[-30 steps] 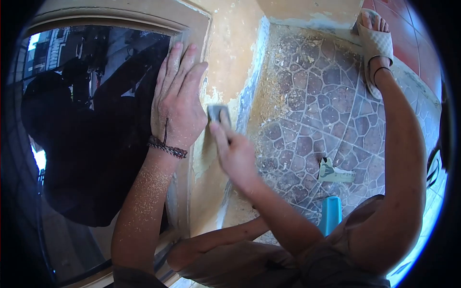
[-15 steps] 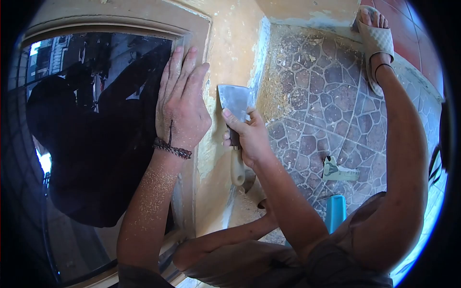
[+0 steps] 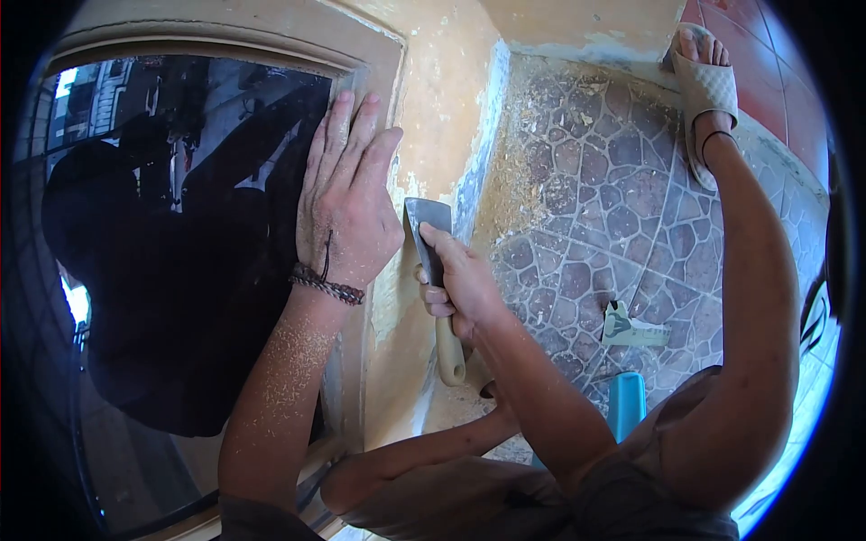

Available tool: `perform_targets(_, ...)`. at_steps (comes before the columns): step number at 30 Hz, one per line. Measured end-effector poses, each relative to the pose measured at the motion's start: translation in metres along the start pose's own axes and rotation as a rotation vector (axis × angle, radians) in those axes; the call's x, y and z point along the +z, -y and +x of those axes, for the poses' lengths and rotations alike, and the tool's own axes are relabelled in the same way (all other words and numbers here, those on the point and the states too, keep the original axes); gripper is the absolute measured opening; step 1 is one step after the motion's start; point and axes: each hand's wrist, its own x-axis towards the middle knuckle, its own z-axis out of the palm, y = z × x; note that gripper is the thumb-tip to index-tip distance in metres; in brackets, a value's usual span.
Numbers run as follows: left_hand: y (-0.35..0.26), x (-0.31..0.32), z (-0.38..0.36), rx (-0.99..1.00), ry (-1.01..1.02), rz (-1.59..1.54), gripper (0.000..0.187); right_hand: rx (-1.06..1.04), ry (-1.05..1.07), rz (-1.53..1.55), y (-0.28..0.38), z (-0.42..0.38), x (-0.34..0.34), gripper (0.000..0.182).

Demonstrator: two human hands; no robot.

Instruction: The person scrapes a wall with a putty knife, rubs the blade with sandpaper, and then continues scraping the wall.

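Note:
My left hand lies flat on the window frame, fingers stretched toward its corner, the palm's edge over the dark glass. Pale dust and flakes cover that hand and forearm, and a braided bracelet circles the wrist. Beside it, my right hand is wrapped round a putty knife, thumb pressed on the metal blade. The knife's cream handle points down toward me. Its blade edge is right at the yellow wall, where paint is scraped and patchy.
Paint flakes litter the stone-patterned floor along the wall. A torn piece of printed card lies there, with a turquoise object nearer my body. My sandalled foot rests at the upper right, by red tiles.
My right hand has drawn the putty knife down along the wall and turned its blade more edge-on. The left hand stays on the frame; the view has shifted slightly.

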Motion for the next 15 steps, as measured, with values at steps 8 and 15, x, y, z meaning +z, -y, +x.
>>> perform_targets(8,0.001,0.000,-0.001,0.002,0.013,-0.004,0.038,0.056,0.081,0.112,-0.009,0.004,-0.003,0.031)
perform_targets(15,0.002,0.001,-0.001,-0.003,0.011,-0.009,0.038,-0.031,0.026,0.026,0.002,0.007,-0.001,0.031)
